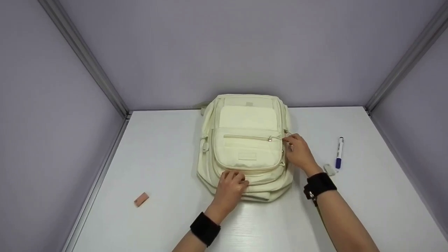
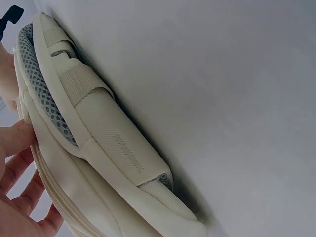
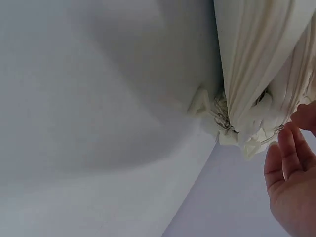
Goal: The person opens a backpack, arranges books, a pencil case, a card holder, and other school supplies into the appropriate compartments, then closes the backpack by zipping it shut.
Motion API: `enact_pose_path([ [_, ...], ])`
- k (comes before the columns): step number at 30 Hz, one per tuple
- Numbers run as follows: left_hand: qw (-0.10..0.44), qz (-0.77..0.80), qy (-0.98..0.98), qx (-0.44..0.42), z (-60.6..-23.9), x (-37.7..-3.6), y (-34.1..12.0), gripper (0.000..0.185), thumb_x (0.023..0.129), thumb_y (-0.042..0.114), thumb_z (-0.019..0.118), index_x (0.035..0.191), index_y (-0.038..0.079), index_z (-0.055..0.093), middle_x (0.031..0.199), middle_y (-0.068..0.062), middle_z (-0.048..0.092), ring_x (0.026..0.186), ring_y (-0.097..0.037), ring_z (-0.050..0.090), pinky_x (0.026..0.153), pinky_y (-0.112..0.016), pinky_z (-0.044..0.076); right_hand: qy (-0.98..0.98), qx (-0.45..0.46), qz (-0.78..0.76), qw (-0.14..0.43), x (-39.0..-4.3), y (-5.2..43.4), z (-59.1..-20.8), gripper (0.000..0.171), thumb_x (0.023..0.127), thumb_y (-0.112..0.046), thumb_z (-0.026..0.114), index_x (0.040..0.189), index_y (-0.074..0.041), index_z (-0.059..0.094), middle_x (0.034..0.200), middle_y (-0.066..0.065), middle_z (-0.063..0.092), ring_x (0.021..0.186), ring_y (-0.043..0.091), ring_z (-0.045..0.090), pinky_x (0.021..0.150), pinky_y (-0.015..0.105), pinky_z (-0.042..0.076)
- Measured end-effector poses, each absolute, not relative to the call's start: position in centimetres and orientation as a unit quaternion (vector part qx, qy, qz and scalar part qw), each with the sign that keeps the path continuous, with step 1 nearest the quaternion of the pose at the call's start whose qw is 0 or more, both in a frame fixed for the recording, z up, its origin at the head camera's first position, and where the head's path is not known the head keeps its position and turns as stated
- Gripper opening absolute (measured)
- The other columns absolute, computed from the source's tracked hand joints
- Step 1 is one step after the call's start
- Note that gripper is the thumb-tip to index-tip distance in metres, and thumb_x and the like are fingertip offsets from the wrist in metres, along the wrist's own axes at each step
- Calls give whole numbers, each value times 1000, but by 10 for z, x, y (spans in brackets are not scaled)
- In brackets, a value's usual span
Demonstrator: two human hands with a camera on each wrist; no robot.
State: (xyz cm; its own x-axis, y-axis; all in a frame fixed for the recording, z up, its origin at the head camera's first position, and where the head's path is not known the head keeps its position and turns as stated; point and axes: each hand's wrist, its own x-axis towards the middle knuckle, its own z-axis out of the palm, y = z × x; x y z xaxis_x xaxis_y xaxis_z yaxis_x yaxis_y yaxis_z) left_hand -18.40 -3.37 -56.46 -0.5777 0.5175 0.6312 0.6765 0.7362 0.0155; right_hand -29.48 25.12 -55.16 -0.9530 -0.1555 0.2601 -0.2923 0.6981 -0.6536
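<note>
A cream backpack (image 1: 249, 119) lies front side up, with a zipped front pocket and a small label patch. My left hand (image 1: 231, 185) grips its lower front, fingers bent over the bulge. In the left wrist view the thumb (image 2: 17, 137) presses the bag near the zipper seam. At the bag's right side, my right hand (image 1: 299, 152) pinches the cord of a zipper pull (image 1: 270, 139) on the front pocket. The right wrist view shows thumb and fingertips (image 3: 289, 129) together at a thin cord beside the bag's folds.
On the white table (image 1: 168, 147), a small pinkish-orange block (image 1: 141, 199) lies to the left. A white marker with a blue cap (image 1: 339, 153) and a small whitish piece (image 1: 329, 169) lie right of the right hand. Grey panels (image 1: 245, 49) stand behind and at both sides.
</note>
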Motion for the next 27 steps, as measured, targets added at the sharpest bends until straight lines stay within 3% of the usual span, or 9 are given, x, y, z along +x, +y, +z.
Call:
enact_pose_path([
  [5,301,-128,-883,-336,-565,-184,-34,8,83,10,80,78,16,78,88,0,60,92,-21,60,81,-42,51,-896,130,423,50,-283,250,-554,38,81,10,57,118,14,62,118,22,52,101,34,55,84,47,45],
  [11,297,-117,-887,-333,-565,-183,-34,8,82,9,80,79,17,78,88,1,59,93,-20,59,82,-41,50,-895,133,421,66,-277,248,-555,10,88,4,65,97,8,68,114,21,55,103,36,56,90,49,45],
  [15,289,-115,-889,-335,-565,-183,-35,8,83,10,80,80,17,79,89,1,58,94,-21,58,82,-42,50,-912,124,384,67,-277,248,-552,6,92,2,63,95,5,67,112,21,59,106,38,55,90,51,44],
  [22,283,-121,-891,-335,-563,-182,-35,7,84,10,78,81,16,78,89,1,58,94,-21,59,82,-42,50,-935,84,336,74,-282,247,-541,11,97,-6,61,102,1,67,98,19,68,89,34,64,76,48,50],
  [27,292,-133,-885,-338,-563,-183,-36,6,84,10,79,81,15,78,88,1,59,93,-22,60,81,-42,51,-931,56,344,110,-288,245,-541,11,96,-8,64,101,-1,70,88,15,70,76,28,65,66,43,50],
])
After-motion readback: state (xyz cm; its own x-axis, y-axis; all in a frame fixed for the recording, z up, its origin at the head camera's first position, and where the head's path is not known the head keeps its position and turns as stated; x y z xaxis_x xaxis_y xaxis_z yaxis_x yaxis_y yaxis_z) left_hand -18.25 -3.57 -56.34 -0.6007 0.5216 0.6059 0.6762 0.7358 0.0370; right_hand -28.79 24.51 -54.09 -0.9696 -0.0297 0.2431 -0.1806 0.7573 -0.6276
